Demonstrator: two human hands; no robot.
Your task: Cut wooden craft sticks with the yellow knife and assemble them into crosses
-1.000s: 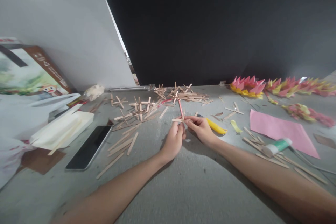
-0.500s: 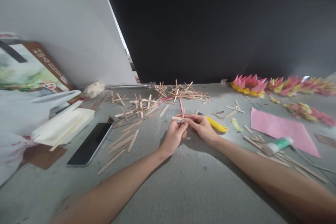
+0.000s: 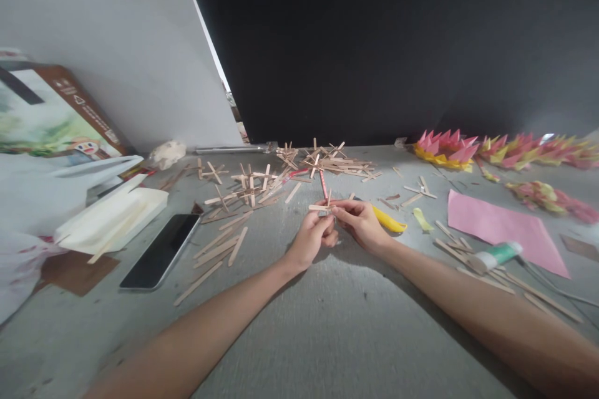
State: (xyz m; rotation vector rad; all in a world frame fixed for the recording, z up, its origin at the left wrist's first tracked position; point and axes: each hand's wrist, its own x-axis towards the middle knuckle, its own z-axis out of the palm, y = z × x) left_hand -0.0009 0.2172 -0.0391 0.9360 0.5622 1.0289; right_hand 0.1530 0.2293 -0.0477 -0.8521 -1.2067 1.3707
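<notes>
Near the middle of the table, my left hand (image 3: 312,238) and my right hand (image 3: 361,222) meet with fingers closed on crossed popsicle sticks (image 3: 319,207). One stick lies sideways and another stands up from the crossing; the join itself is partly hidden by my fingertips. Just beyond my fingers lies a red patterned strip (image 3: 323,185). A yellow-handled tool (image 3: 389,220), which looks like a cutter, sits beside my right hand, its far end hidden behind the fingers. Loose popsicle sticks (image 3: 216,250) lie to the left of my left hand.
Piles of crossed sticks (image 3: 346,165) stand at the back. On the left are a phone (image 3: 161,252), a white paper tray (image 3: 115,215) and a plastic bag (image 3: 28,224). Pink paper (image 3: 503,227), a glue stick (image 3: 495,257) and folded pink-yellow paper pieces (image 3: 444,151) lie on the right.
Both hands keep their hold on the crossed sticks, with only slight finger movement. The view has shifted very slightly.
</notes>
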